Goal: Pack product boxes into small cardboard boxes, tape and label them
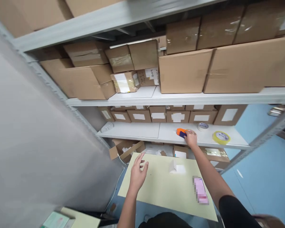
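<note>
An orange and dark blue tool (181, 133) lies at the front of the white shelf (144, 129), and my right hand (191, 138) has its fingers closed on the tool's right end. Above the left part of the pale yellow table (161, 190), my left hand (139, 172) is raised with its fingers apart and nothing in them. A small folded white paper piece (177, 167) rests near the table's back edge. A phone with a pink screen (200, 190) lies on the table's right side, partly pixelated.
On the white shelf are a white tape roll (203, 127) and a yellow tape roll (221, 137). Labelled cardboard boxes (139, 116) line its back. An open carton (128, 150) stands under the shelf. A slanting metal post (263, 133) is at the right, a grey wall (26, 142) at the left.
</note>
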Motion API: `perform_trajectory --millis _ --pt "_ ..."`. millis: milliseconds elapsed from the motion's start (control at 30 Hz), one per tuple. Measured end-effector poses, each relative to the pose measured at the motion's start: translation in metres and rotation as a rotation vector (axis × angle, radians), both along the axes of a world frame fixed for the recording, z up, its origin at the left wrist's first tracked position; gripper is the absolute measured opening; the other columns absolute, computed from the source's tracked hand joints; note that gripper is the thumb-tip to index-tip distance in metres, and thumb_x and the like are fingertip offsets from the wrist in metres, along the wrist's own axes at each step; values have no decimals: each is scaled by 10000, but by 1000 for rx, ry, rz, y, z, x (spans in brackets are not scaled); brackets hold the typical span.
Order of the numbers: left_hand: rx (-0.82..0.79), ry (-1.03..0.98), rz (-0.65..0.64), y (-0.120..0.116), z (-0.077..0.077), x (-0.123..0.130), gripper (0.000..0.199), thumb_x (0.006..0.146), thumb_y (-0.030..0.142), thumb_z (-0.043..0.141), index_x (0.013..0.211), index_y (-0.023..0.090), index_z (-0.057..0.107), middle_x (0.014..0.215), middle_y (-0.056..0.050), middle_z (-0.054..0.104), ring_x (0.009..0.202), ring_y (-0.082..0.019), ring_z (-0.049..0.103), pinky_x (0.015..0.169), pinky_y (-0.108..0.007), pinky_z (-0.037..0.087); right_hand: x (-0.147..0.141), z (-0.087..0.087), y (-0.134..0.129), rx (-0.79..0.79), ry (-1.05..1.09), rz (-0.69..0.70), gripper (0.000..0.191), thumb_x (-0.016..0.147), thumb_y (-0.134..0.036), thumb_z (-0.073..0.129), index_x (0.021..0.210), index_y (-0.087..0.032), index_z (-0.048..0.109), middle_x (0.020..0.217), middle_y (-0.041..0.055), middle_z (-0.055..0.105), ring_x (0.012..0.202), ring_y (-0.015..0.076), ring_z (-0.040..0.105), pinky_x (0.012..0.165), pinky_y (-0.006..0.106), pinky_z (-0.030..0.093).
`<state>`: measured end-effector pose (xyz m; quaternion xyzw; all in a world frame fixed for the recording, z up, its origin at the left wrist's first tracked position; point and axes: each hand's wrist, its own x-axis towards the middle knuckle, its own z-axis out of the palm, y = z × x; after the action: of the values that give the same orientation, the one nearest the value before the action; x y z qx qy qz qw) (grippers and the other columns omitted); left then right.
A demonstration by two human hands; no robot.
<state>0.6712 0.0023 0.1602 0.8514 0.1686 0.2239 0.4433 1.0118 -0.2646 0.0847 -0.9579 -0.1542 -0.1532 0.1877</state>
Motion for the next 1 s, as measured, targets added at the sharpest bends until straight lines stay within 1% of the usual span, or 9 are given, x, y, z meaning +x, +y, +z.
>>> perform_trajectory --millis 67,133,267,400,500,600,733,867,1000 --pt "-4 40 31 6 -7 -10 484 958 417 575 1420 277 604 1500 -123 561 1077 -225 701 836 -360 620 -12 -10 11 43 -90 -92 400 861 -179 589 1252 -146 668 1317 200 624 1261 358 501 1021 485 382" --pt "-14 92 53 12 -15 -19 472 950 404 583 1402 276 621 1495 -121 571 1088 -234 702 836 -365 619 -32 -23 27 145 -183 -106 452 885 -257 575 1316 -133 627 1348 217 583 1262 384 491 1002 513 403" --pt "-6 137 95 22 -33 -37 454 936 360 598 1381 281 639 1488 -110 588 1252 -265 643 941 -408 596 -95 -58 68 356 -214 224 478 944 -375 527 1376 -177 588 1388 192 572 1309 370 499 1056 546 437" --pt "17 135 129 38 -56 -56 456 919 305 614 1374 273 640 1489 -101 594 1394 -271 544 1106 -479 507 -175 -88 117 479 -6 448 458 947 -404 546 1356 -210 612 1444 160 566 1351 336 519 1123 550 449" --pt "7 132 161 51 -72 -75 474 920 293 619 1392 258 622 1506 -109 577 1426 -263 512 1179 -498 436 -232 -98 156 487 180 564 438 938 -385 561 1339 -227 635 1463 143 570 1366 318 538 1137 549 466" --pt "-20 121 201 69 -85 -106 500 912 286 631 1408 232 607 1519 -126 562 1449 -260 484 1223 -493 380 -282 -100 195 458 334 699 426 925 -351 584 1332 -240 647 1454 132 587 1360 303 557 1124 538 494" --pt "-110 96 318 108 -98 -176 528 901 296 642 1424 231 596 1523 -110 559 1449 -260 478 1224 -475 372 -346 -100 254 384 499 851 422 918 -347 590 1317 -228 660 1473 145 570 1376 316 540 1077 547 530" --pt "-300 87 568 159 -116 -276 529 886 339 664 1408 266 615 1510 -82 571 1374 -262 541 1076 -405 507 -415 -102 322 330 628 1011 435 911 -318 580 1331 -246 664 1454 130 591 1364 312 545 1059 521 541" --pt "-477 93 848 203 -149 -380 534 862 377 692 1378 252 639 1473 -103 595 1274 -282 604 931 -378 563 -488 -112 389 305 715 1183 458 890 -300 604 1341 -263 674 1426 103 624 1349 306 556 1121 499 491"
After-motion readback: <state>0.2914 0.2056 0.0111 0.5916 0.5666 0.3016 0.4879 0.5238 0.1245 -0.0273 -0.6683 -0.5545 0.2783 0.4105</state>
